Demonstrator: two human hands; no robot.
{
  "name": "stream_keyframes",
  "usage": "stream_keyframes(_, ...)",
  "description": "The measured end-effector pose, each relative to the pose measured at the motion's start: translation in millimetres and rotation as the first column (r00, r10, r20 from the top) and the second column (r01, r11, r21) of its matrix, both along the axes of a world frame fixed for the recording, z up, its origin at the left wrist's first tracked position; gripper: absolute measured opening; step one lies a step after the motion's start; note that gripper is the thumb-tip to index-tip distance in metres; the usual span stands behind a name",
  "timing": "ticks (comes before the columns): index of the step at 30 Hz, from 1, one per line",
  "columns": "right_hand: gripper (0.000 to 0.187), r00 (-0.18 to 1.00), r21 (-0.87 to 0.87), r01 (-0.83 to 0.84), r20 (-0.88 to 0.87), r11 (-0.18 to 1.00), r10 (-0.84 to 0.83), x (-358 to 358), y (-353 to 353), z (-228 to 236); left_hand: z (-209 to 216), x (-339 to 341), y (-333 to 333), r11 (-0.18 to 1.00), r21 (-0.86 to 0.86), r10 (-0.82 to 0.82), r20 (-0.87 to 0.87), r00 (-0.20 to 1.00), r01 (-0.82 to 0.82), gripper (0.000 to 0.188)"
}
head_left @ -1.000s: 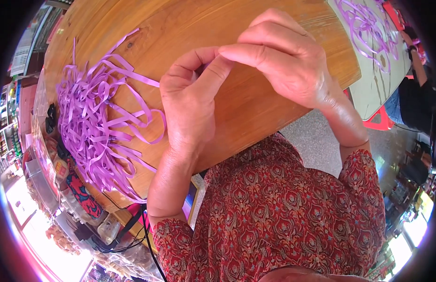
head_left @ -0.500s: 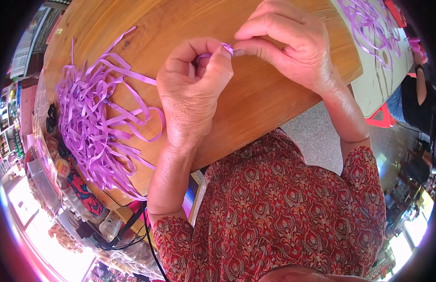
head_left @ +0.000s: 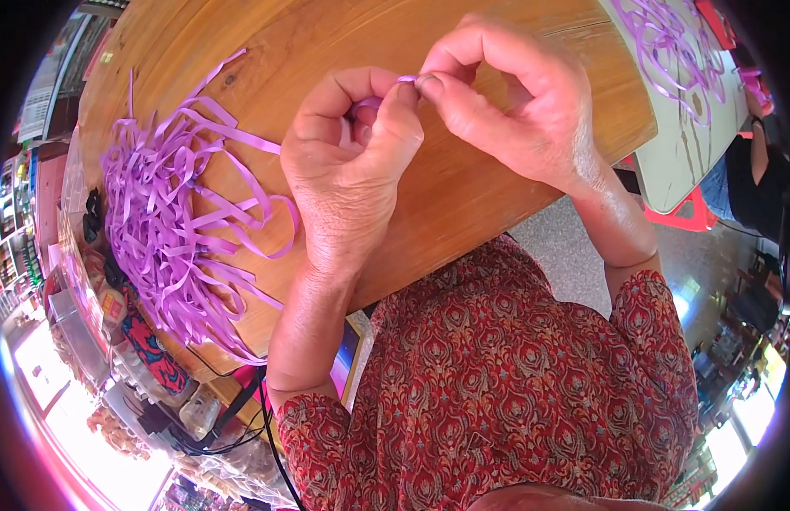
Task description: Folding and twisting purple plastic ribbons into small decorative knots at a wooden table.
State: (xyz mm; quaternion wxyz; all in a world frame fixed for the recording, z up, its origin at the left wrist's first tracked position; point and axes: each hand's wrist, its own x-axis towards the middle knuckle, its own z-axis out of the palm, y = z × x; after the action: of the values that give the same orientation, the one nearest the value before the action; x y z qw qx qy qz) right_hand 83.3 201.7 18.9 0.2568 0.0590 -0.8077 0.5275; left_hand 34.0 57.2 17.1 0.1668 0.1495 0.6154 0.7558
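Observation:
Both my hands meet above the wooden table (head_left: 471, 204), fingertip to fingertip. Between thumb and forefinger, my left hand (head_left: 348, 145) pinches a small piece of purple ribbon (head_left: 407, 78); more of the ribbon shows inside its curled fingers. My right hand (head_left: 522, 106) is closed in a pinch at the ribbon's right end, thumb against forefinger. The short bit between the fingertips is mostly covered by them. Left of my left hand lies a large tangled heap of purple ribbons (head_left: 169, 221), with several loose strands reaching toward my wrist.
A pale table (head_left: 676, 170) at the right carries more loose purple ribbon (head_left: 667, 51). A person in dark clothing (head_left: 761, 196) is beside it, near a red stool (head_left: 689, 213). Bags and a black cable (head_left: 271, 434) crowd the lower left edge.
My right hand has come down and slightly left, its thumb and forefinger closing on the ribbon beside my left fingertips. The left hand has barely moved.

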Motion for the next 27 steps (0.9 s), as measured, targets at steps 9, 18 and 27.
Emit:
stream_keyframes(9, 0.014, 0.865, -0.844, -0.164, 0.125, 0.510, 0.486, -3.7, -0.4, -0.9, -6.9, -4.8, -3.6, 0.921, 0.375, -0.169, 0.150, 0.974, 0.102, 0.008)
stream_keyframes(18, 0.007, 0.969, -0.541, -0.053, 0.175, 0.839, 0.174, 3.2, -12.0, 7.3, -11.1, -9.9, -6.0, 0.876, 0.460, -0.250, 0.178, 0.952, 0.144, 0.011)
stream_keyframes(27, 0.017, 0.992, 0.001, -0.071, -0.106, 0.997, 0.071, 3.5, -4.5, 4.1, -11.8, -8.7, -6.3, 0.895, 0.434, -0.215, 0.213, 0.953, 0.106, 0.011)
